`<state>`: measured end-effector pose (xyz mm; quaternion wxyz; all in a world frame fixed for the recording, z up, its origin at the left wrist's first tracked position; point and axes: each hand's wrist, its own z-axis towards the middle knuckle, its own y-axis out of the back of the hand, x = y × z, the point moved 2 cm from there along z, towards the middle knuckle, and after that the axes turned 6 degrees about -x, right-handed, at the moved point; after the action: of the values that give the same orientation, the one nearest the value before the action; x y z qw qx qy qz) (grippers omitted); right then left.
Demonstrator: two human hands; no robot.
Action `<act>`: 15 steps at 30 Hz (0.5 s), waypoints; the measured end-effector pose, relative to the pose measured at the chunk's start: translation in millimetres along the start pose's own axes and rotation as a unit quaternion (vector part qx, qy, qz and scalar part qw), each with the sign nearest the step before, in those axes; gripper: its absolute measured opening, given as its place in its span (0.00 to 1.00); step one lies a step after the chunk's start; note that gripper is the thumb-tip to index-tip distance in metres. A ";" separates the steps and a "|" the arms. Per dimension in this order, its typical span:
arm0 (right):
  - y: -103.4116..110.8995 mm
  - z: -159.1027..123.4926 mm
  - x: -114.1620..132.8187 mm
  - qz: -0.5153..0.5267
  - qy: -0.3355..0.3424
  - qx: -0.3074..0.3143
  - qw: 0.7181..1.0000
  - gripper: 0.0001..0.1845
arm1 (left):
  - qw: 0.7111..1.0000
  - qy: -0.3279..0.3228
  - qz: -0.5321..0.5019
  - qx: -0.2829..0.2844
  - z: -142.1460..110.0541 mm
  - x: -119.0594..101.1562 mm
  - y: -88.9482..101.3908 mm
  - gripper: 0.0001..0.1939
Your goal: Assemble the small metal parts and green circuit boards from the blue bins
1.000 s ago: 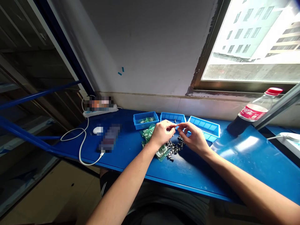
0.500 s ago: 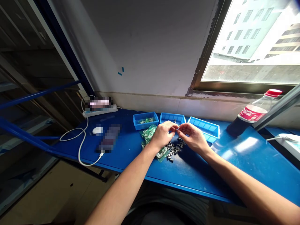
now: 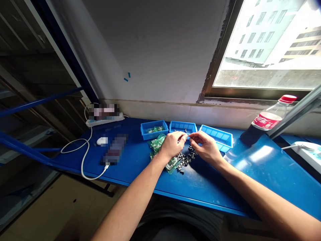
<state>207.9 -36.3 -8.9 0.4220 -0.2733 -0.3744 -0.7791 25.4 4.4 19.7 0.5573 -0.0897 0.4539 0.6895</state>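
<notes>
My left hand point(image 3: 172, 144) and my right hand point(image 3: 205, 146) meet fingertip to fingertip above a blue table point(image 3: 140, 164). Both pinch a tiny part between them, too small to name. Under the hands lies a heap of small dark cylindrical parts point(image 3: 186, 160). Small green circuit boards point(image 3: 157, 142) are piled to the left of that heap, partly under my left wrist. Three shallow blue trays stand just behind: the left tray point(image 3: 153, 129) holds a few green boards, the middle tray point(image 3: 183, 126) a couple of small parts, the right tray point(image 3: 217, 136) looks bare.
A cola bottle point(image 3: 265, 122) stands at the right, by a slanted metal bar. A white power strip point(image 3: 104, 118), a white charger point(image 3: 101, 141) with looping cable and a blurred phone point(image 3: 114, 152) lie at the left. A white device point(image 3: 306, 150) sits far right. Blue shelving stands left.
Both hands stay pinched together over the parts heap with only small finger movements. The view has drifted slightly.
</notes>
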 end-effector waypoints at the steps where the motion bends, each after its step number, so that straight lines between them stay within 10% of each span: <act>1: 0.1 -0.2 0.6 0.011 -0.001 0.000 1.000 0.10 | 1.000 0.001 0.004 0.008 -0.1 -1.0 0.8 0.13; 15: -0.8 -2.7 3.6 0.068 -0.036 0.009 0.997 0.13 | 0.999 0.017 -0.026 0.013 -1.4 3.9 -0.6 0.12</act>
<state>205.1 -39.8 -8.0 0.4626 -0.3227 -0.3767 -0.7349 23.9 6.1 16.1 0.5682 -0.1058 0.4698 0.6673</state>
